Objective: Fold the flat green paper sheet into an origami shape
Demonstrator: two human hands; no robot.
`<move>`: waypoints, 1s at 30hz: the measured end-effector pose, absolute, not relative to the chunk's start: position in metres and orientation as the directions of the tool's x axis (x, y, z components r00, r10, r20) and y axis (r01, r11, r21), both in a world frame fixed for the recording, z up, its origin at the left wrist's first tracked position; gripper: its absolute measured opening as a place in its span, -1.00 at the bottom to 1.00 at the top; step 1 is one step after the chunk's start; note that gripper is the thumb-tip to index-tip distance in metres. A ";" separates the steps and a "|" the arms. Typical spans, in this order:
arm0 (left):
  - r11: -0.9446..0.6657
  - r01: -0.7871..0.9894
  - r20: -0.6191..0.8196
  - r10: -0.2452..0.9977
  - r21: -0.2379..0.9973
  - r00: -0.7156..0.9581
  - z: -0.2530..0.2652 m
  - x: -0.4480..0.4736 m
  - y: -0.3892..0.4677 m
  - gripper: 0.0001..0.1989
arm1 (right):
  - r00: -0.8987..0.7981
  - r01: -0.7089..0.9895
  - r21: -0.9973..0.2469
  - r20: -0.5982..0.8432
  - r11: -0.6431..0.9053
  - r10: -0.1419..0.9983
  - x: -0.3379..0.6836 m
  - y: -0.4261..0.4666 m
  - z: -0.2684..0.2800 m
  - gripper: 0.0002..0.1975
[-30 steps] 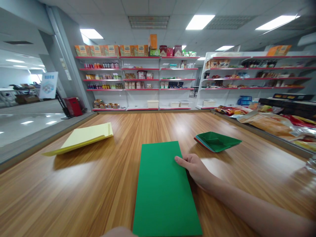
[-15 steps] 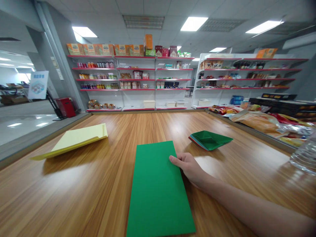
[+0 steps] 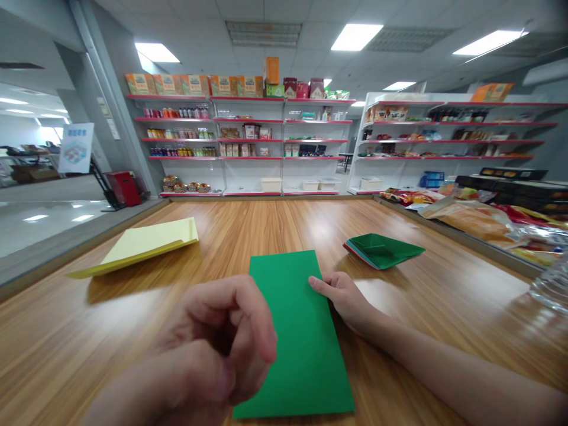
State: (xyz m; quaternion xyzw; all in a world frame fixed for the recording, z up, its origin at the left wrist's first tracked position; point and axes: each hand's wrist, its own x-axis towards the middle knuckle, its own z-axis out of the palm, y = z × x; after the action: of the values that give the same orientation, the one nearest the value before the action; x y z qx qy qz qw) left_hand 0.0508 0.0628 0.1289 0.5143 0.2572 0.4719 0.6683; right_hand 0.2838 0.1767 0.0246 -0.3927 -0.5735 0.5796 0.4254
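Note:
A flat green sheet of paper [image 3: 306, 349] lies lengthwise before me on the wooden table. My right hand [image 3: 344, 296] grips its right edge near the far corner, thumb on top and the other fingers hidden beneath. My left hand [image 3: 213, 349] hovers close to the camera, over the sheet's left side, slightly blurred. Its fingers are loosely bent with a gap between thumb and forefinger, and nothing is in it. Beyond my right hand sits a stack of folded paper [image 3: 384, 251], green on top with blue and red edges showing.
Folded yellow paper [image 3: 146, 239] rests at the left of the table [image 3: 239, 225]. Snack packets [image 3: 470, 216] and black boxes [image 3: 519, 189] line the right side, near a clear plastic object [image 3: 552, 287]. Stocked shelves [image 3: 248, 160] stand behind.
My left hand has come into view from the lower left, over the sheet. My right hand keeps its grip on the green paper. The whole view has shifted slightly.

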 end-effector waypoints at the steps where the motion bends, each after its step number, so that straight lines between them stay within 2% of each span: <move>1: 0.060 -0.422 0.145 0.887 0.905 0.438 0.131 0.054 0.069 -0.89 | -0.329 -0.036 -0.999 0.034 0.024 0.944 0.284 0.177 0.024 -0.56; 3: 0.088 -0.450 0.130 0.893 0.889 0.431 0.134 0.060 0.075 -0.84 | -0.325 -0.024 -0.999 0.034 0.028 0.945 0.285 0.177 0.024 -0.55; 8: 0.077 -0.456 0.134 0.901 0.887 0.413 0.136 0.065 0.076 -0.91 | -0.320 -0.016 -1.000 0.022 0.017 0.947 0.284 0.176 0.026 -0.53; 10: 0.079 -0.430 0.124 0.898 0.899 0.423 0.134 0.068 0.076 -0.79 | -0.327 -0.030 -1.000 0.015 0.006 0.945 0.283 0.175 0.027 -0.54; 14: 0.039 -0.268 0.096 0.877 0.963 0.472 0.125 0.079 0.076 -0.41 | -0.320 -0.042 -0.999 0.007 -0.007 0.947 0.282 0.175 0.028 -0.55; 16: 0.037 -0.214 0.067 0.886 0.976 0.459 0.120 0.082 0.081 -0.40 | -0.320 -0.041 -0.999 0.012 -0.001 0.947 0.282 0.175 0.028 -0.54; 18: 0.029 -0.188 0.054 0.904 0.982 0.423 0.113 0.080 0.093 -0.48 | -0.329 -0.038 -0.999 0.010 -0.003 0.944 0.283 0.176 0.027 -0.54; 22: -0.226 -0.138 0.239 0.967 0.964 0.085 0.085 0.056 0.144 -0.65 | -0.347 -0.051 -0.999 0.005 -0.014 0.938 0.284 0.176 0.026 -0.56; 25: -0.246 -0.162 0.216 0.959 0.956 -0.182 0.055 0.030 0.185 -0.76 | -0.344 -0.060 -0.998 0.013 -0.008 0.939 0.283 0.176 0.026 -0.55; 30: -0.239 -0.204 0.179 0.945 0.949 -0.274 0.033 0.000 0.211 -0.76 | -0.335 -0.055 -0.998 0.012 -0.007 0.942 0.282 0.175 0.028 -0.53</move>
State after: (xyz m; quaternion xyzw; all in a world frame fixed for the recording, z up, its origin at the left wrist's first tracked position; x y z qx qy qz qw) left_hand 0.0005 0.2110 0.0332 0.4203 0.4406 0.6655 0.4316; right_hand 0.2822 0.1751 0.0283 -0.3930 -0.5644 0.5908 0.4218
